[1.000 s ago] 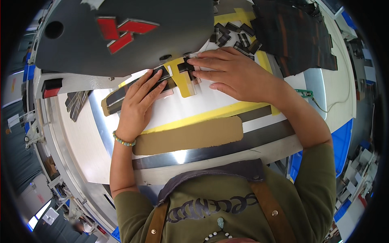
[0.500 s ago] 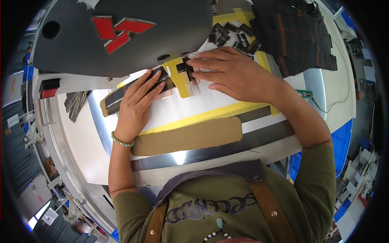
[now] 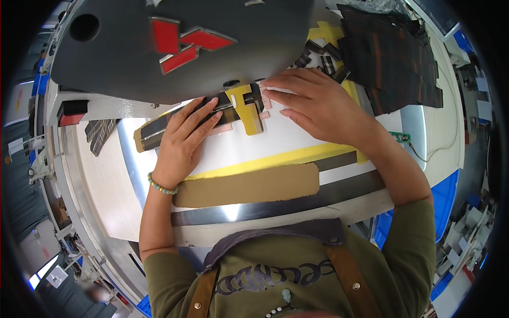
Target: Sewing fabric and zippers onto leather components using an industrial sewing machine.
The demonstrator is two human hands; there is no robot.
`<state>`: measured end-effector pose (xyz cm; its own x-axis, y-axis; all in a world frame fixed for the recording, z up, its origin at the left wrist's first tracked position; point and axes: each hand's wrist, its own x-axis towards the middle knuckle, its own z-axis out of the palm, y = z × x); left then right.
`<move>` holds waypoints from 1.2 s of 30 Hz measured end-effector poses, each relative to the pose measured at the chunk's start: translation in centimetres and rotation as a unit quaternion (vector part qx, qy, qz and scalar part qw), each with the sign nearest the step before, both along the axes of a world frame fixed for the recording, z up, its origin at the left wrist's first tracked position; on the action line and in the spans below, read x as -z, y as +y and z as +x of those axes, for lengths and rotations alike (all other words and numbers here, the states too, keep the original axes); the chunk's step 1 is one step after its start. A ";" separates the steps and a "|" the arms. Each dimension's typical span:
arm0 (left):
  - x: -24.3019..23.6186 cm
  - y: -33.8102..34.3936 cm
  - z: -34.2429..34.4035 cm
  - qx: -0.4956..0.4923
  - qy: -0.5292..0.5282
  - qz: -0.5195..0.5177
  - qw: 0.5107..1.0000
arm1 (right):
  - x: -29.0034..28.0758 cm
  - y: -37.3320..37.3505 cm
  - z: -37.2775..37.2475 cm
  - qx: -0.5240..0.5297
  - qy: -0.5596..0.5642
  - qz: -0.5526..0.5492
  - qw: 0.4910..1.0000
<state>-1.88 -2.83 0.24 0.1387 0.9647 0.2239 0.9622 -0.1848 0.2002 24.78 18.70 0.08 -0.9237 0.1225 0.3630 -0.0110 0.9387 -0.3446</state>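
My left hand [image 3: 180, 151] lies with fingers extended and a little apart on a long dark plaid strip with a zipper [image 3: 154, 133], resting on white board [image 3: 283, 132]. Right of those fingertips, a yellow T-shaped piece [image 3: 247, 122] lies across the strip, under the lower edge of a machine's dark housing [image 3: 116, 61]. Pale pink pieces [image 3: 222, 129] show along the strip. My right hand [image 3: 326, 108] has its fingers apart, fingertips at the strip's right end beside the yellow piece; whether they press on it is unclear.
Small plaid pieces [image 3: 327, 64] and a stack of dark plaid sheets [image 3: 392, 63] lie at back right. A tan strip [image 3: 246, 185] lies near the front edge. More strips [image 3: 101, 135] are at left. A blue bin [image 3: 442, 199] and green tool [image 3: 398, 137] are at right.
The view has shifted slightly. My right fingertips have moved a little away from the yellow piece, showing more of the zipper and pink piece there. My left hand stays on the strip.
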 end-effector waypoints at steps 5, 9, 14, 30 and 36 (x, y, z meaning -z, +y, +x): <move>-0.2 -0.1 0.0 0.010 0.003 0.009 1.000 | 0.7 -0.6 -0.5 -0.044 0.003 -0.002 0.999; -0.2 -0.1 0.0 0.010 -0.002 0.011 1.000 | 0.9 -0.4 -0.7 -0.071 0.003 0.028 0.997; -0.1 0.0 0.1 0.010 0.009 0.019 1.000 | 0.9 -0.5 -0.8 -0.069 -0.003 0.019 0.997; -0.3 0.0 0.0 0.011 0.010 0.006 1.000 | 1.1 -0.4 -0.8 -0.076 0.015 -0.011 0.997; 0.1 0.1 0.1 0.008 0.005 0.009 1.000 | 0.4 0.0 -0.2 0.032 0.064 0.003 0.997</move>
